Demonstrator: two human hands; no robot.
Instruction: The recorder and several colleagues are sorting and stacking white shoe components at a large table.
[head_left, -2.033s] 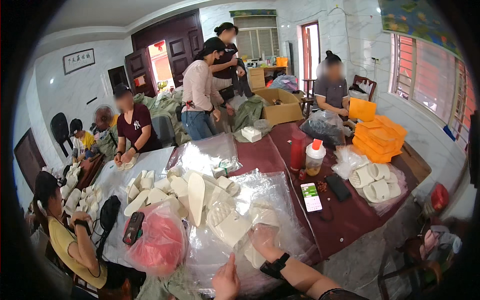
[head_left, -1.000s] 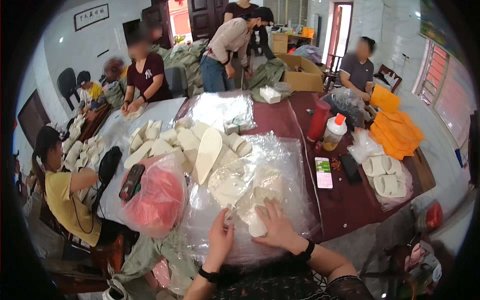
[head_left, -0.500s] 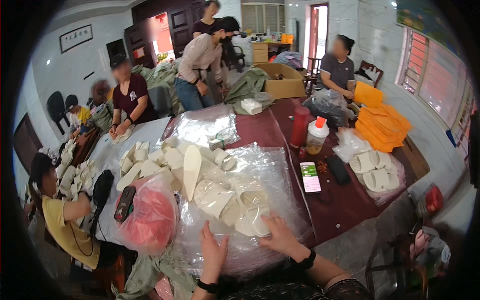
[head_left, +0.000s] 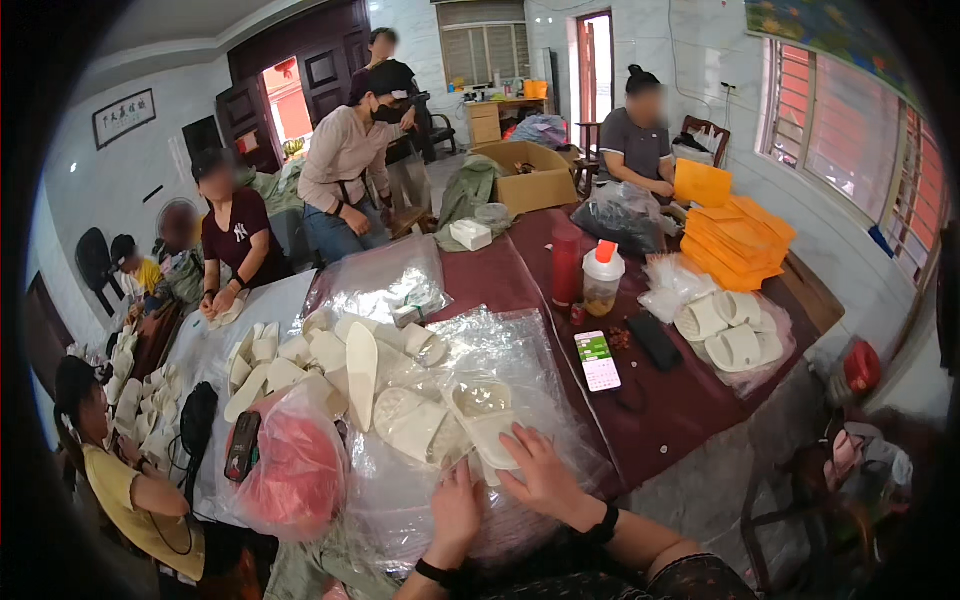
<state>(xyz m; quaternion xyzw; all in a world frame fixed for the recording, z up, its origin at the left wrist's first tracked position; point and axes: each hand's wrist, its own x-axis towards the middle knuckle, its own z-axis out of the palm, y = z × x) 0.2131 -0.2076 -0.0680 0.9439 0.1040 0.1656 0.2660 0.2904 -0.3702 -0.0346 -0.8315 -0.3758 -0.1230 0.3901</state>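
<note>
Two cream slide sandals lie side by side on clear plastic bags in front of me: a left slide (head_left: 418, 425) and a right slide (head_left: 480, 410). My right hand (head_left: 543, 478) rests on the front of the right slide with its fingers spread over it. Beside it, my left hand (head_left: 457, 510) has its fingers stretched out, their tips by the lower edge of the slides. Under both hands spreads a stack of clear plastic bags (head_left: 390, 510). More cream slides (head_left: 325, 350) are heaped just beyond, one sole (head_left: 361, 375) standing on edge.
Left of my hands sits a red bundle in clear plastic (head_left: 295, 470) with a dark device (head_left: 243, 445). A phone (head_left: 598, 362), black case (head_left: 654, 343), shaker bottle (head_left: 602, 278), bagged slides (head_left: 735, 335) and orange packets (head_left: 740, 245) are rightward. Several co-workers surround the table.
My left hand has moved right and up to the slides, and my right hand has come further over the right slide. The head view has shifted slightly. A standing co-worker is more upright.
</note>
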